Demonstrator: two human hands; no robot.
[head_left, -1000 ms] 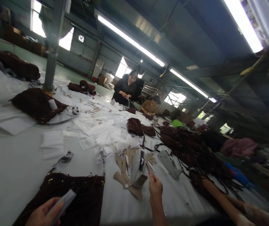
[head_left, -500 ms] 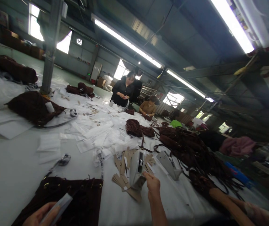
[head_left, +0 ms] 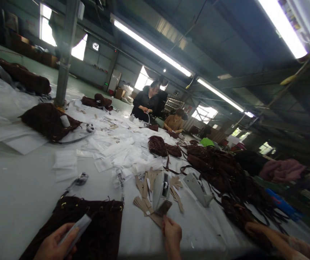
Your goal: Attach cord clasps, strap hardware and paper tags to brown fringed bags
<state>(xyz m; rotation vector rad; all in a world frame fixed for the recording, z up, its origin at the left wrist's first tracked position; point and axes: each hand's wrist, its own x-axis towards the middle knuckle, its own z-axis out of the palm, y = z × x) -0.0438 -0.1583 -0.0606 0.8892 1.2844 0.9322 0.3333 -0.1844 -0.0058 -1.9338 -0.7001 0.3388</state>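
My left hand [head_left: 59, 242] is closed round a folded strip of thin white wrapping [head_left: 76, 231], held over a dark brown bag [head_left: 98, 224] with gold eyelets. The bag lies on the white table, its wrapped strap [head_left: 81, 178] stretching away from it. My right hand [head_left: 172, 233] pinches what looks like the end of a strip of tape [head_left: 163, 208] just in front of a grey tape dispenser [head_left: 160, 186]. Brown card strips [head_left: 141, 204] lie spread beneath and around this dispenser. A second grey dispenser [head_left: 198, 189] stands to its right.
Brown bags with straps are piled [head_left: 220, 162] on the right, where a co-worker's arm [head_left: 266, 233] reaches in. White wrapping sheets [head_left: 117, 148] cover the middle. Another brown bag [head_left: 49, 122] lies at left, near a metal post [head_left: 65, 54]. Two people work at the far end.
My right hand has drawn back from the dispenser's mouth towards me, a strip now showing between them. My left hand still holds the white wrapping. The view has shifted slightly left.
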